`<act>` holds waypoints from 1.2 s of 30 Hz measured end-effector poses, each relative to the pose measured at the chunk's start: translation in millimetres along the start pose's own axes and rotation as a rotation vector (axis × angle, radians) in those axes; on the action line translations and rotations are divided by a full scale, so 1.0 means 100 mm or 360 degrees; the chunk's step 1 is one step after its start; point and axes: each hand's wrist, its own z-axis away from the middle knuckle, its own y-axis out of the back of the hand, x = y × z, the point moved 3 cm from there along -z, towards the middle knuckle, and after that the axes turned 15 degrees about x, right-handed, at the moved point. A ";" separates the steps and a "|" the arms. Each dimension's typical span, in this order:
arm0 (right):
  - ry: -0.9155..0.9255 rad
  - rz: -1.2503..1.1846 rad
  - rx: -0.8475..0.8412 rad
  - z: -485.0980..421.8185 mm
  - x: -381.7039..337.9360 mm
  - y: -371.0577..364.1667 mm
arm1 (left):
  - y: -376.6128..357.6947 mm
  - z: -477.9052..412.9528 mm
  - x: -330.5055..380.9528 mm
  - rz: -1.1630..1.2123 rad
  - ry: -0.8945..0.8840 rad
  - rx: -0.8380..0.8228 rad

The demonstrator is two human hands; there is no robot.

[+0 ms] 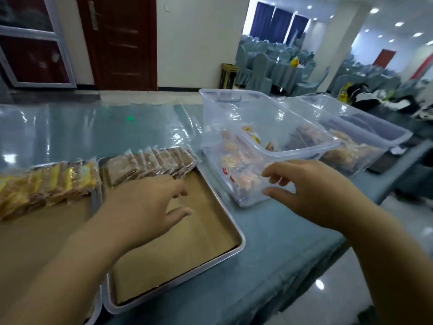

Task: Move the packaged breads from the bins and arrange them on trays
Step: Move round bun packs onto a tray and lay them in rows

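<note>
A metal tray (225, 252) lined with brown paper lies in front of me, a row of brown packaged breads (152, 164) leaning along its far edge. My left hand (147, 205) hovers over this tray just below the row, fingers spread and holding nothing. A second tray (95, 202) at the left carries yellow packaged breads (46, 184). To the right stands a clear plastic bin (264, 127) with pale packaged breads (239, 170) inside. My right hand (311, 191) is at the bin's near corner, fingers apart and empty.
A second clear bin (356, 137) with more packaged breads stands further right. The table (269, 249) has a blue-green cloth, with shiny plastic film over its far part. Its right edge drops to a glossy floor. Covered chairs fill the room behind.
</note>
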 end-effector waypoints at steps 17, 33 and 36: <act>0.0214 0.0034 -0.0048 -1.35 2.28 -0.26 | -0.86 -2.46 0.76 0.0036 -0.0174 -0.0004; 0.1062 0.0305 -0.1021 -2.47 3.02 -1.99 | -2.46 -3.26 0.78 -0.0708 -0.0102 -0.1404; 0.1077 0.0289 -0.1156 -2.48 3.03 -2.25 | -2.79 -3.28 0.78 -0.0710 -0.0142 -0.1568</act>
